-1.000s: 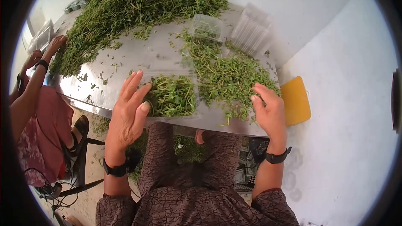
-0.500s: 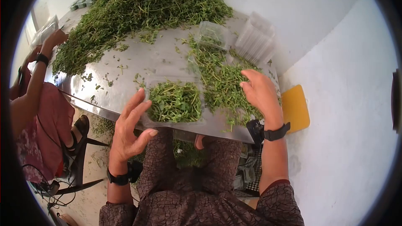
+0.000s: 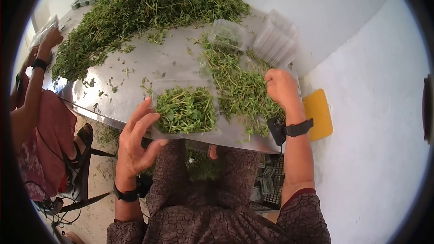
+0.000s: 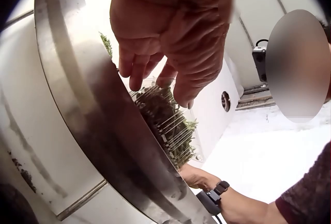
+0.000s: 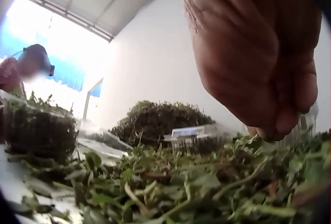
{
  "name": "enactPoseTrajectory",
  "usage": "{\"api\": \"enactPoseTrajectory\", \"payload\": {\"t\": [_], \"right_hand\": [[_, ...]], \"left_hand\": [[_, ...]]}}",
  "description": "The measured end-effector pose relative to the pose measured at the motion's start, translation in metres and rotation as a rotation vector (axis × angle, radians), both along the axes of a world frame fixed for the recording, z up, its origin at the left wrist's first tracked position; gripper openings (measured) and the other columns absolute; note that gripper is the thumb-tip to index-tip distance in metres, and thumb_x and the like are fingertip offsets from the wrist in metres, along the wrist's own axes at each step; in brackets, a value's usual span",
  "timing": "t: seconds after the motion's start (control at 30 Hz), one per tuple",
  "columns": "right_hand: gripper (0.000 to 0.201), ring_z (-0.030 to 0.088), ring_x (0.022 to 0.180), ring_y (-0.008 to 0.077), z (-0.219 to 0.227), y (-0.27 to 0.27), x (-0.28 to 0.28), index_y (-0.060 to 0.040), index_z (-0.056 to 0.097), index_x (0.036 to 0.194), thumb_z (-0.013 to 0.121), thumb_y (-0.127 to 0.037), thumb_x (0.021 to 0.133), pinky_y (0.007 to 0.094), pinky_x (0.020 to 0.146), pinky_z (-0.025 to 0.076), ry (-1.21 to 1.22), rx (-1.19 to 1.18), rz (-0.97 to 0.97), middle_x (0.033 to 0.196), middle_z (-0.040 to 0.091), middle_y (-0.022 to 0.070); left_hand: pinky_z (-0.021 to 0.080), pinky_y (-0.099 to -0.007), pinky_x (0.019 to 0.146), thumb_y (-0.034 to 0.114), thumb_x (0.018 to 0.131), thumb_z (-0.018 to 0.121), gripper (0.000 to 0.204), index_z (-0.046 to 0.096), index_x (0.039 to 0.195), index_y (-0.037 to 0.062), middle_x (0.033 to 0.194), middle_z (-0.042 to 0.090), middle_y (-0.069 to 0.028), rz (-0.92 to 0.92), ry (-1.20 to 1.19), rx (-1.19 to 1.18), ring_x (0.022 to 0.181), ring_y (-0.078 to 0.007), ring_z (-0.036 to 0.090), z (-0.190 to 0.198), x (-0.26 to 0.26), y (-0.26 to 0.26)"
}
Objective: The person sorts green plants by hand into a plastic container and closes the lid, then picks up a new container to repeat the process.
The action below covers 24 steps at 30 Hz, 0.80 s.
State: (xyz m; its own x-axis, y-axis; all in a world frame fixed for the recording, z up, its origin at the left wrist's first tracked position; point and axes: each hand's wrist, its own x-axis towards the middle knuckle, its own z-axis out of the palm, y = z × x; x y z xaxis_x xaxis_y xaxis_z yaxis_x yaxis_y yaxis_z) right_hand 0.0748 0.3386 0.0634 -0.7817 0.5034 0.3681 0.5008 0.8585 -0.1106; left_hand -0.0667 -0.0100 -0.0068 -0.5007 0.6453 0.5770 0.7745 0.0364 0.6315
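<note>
A clear plastic clamshell box (image 3: 199, 133) packed with leafy green sprigs (image 3: 185, 110) lies at the table's near edge, its lid folded back. My left hand (image 3: 135, 143) is at the box's left side, fingers spread and fingertips at the rim; the left wrist view shows them against the box wall. Loose leafy greens (image 3: 244, 92) cover the table to the right of the box. At their right edge is my right hand (image 3: 284, 89), fingers curled down. In the right wrist view its bunched fingertips (image 5: 271, 133) pinch at the top of these greens.
A large heap of greens (image 3: 167, 0) fills the table's back. Behind the loose greens stand a smaller clear box (image 3: 227, 34) and a stack of empty boxes (image 3: 275, 36). A yellow board (image 3: 318, 114) is beside the right wall. Another person's hand (image 3: 53, 38) works at far left.
My right hand has moved away from me to the loose greens' right edge, and its fingers have curled in. My left hand has spread its thumb, staying beside the box.
</note>
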Motion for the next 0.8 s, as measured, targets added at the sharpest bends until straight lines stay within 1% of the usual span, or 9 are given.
{"api": "enactPoseTrajectory", "payload": {"t": [0.03, 0.1, 0.33, 0.4, 0.5, 0.6, 0.63, 0.7, 0.8], "right_hand": [[0.006, 0.063, 0.077, 0.0403, 0.004, -0.002, 0.006, -0.0042, 0.066, 0.076, 0.062, -0.003, 0.072, 0.0447, 0.069, 0.051, -0.003, -0.003, -0.008, 0.074, 0.065, 0.0185], [0.011, 0.064, 0.077, 0.0392, 0.012, -0.004, 0.018, -0.0041, 0.069, 0.082, 0.063, -0.007, 0.073, 0.0443, 0.070, 0.051, 0.095, -0.171, -0.031, 0.076, 0.066, 0.0193], [0.023, 0.065, 0.080, 0.0372, 0.014, -0.034, 0.058, -0.0024, 0.069, 0.093, 0.068, -0.010, 0.072, 0.0436, 0.071, 0.051, -0.067, -0.211, -0.086, 0.079, 0.066, 0.0202], [0.020, 0.064, 0.076, 0.0368, 0.005, -0.036, 0.067, -0.0046, 0.069, 0.090, 0.067, -0.009, 0.071, 0.0443, 0.067, 0.051, -0.040, 0.055, 0.064, 0.074, 0.062, 0.0190], [0.020, 0.063, 0.084, 0.0371, 0.007, -0.044, 0.067, -0.0073, 0.070, 0.096, 0.066, -0.010, 0.077, 0.0445, 0.074, 0.051, -0.243, 0.038, -0.078, 0.092, 0.064, 0.0186], [0.017, 0.063, 0.082, 0.0363, -0.008, -0.034, 0.066, -0.0085, 0.070, 0.093, 0.065, -0.008, 0.076, 0.0441, 0.073, 0.051, -0.335, 0.109, -0.071, 0.090, 0.064, 0.0167], [0.017, 0.063, 0.082, 0.0363, -0.012, -0.031, 0.067, -0.0085, 0.070, 0.093, 0.065, -0.008, 0.076, 0.0441, 0.073, 0.051, -0.333, 0.110, -0.069, 0.090, 0.064, 0.0167], [0.003, 0.061, 0.070, 0.0357, -0.017, -0.027, 0.072, -0.0055, 0.065, 0.073, 0.062, -0.006, 0.075, 0.0453, 0.062, 0.050, 0.046, 0.157, 0.056, 0.070, 0.058, 0.0158], [0.004, 0.060, 0.066, 0.0348, -0.003, -0.027, 0.072, -0.0025, 0.064, 0.076, 0.063, -0.007, 0.077, 0.0424, 0.059, 0.048, 0.270, -0.063, 0.040, 0.071, 0.060, 0.0176]], "left_hand": [[0.051, -0.0426, 0.093, 0.011, 0.069, 0.076, 0.051, 0.059, 0.116, 0.0008, 0.139, 0.049, -0.0213, 0.014, 0.022, 0.008, 0.117, -0.0360, 0.058, 0.001, 0.001, 0.000], [0.051, -0.0426, 0.093, 0.013, 0.070, 0.076, 0.051, 0.060, 0.116, 0.0012, 0.138, 0.050, -0.0211, 0.017, 0.032, 0.019, 0.117, -0.0359, 0.058, -0.001, 0.000, 0.000], [0.049, -0.0438, 0.095, 0.018, 0.076, 0.075, 0.047, 0.060, 0.117, 0.0015, 0.137, 0.050, -0.0213, 0.089, 0.049, 0.047, 0.118, -0.0357, 0.057, 0.000, 0.000, 0.002], [0.049, -0.0439, 0.095, 0.019, 0.077, 0.074, 0.047, 0.059, 0.117, 0.0015, 0.137, 0.050, -0.0212, 0.100, 0.060, 0.045, 0.118, -0.0356, 0.057, 0.000, 0.002, 0.002], [0.049, -0.0440, 0.095, 0.020, 0.078, 0.073, 0.047, 0.059, 0.119, 0.0016, 0.138, 0.050, -0.0209, 0.113, 0.084, 0.032, 0.119, -0.0360, 0.056, -0.002, 0.003, 0.002], [0.047, -0.0445, 0.097, 0.019, 0.079, 0.072, 0.047, 0.058, 0.121, 0.0018, 0.138, 0.049, -0.0209, 0.132, 0.082, 0.027, 0.122, -0.0366, 0.054, -0.003, 0.005, 0.002], [0.045, -0.0464, 0.099, 0.026, 0.083, 0.068, 0.047, 0.057, 0.123, 0.0028, 0.139, 0.049, -0.0214, 0.134, 0.072, 0.014, 0.125, -0.0376, 0.052, -0.005, 0.005, 0.001], [0.042, -0.0483, 0.102, 0.033, 0.087, 0.064, 0.049, 0.057, 0.126, 0.0038, 0.139, 0.049, -0.0220, 0.143, 0.063, -0.001, 0.127, -0.0386, 0.049, -0.006, 0.005, 0.000], [0.042, -0.0485, 0.102, 0.032, 0.088, 0.064, 0.049, 0.056, 0.127, 0.0041, 0.139, 0.049, -0.0216, 0.135, 0.070, 0.000, 0.128, -0.0383, 0.049, -0.006, 0.006, 0.000]]}}
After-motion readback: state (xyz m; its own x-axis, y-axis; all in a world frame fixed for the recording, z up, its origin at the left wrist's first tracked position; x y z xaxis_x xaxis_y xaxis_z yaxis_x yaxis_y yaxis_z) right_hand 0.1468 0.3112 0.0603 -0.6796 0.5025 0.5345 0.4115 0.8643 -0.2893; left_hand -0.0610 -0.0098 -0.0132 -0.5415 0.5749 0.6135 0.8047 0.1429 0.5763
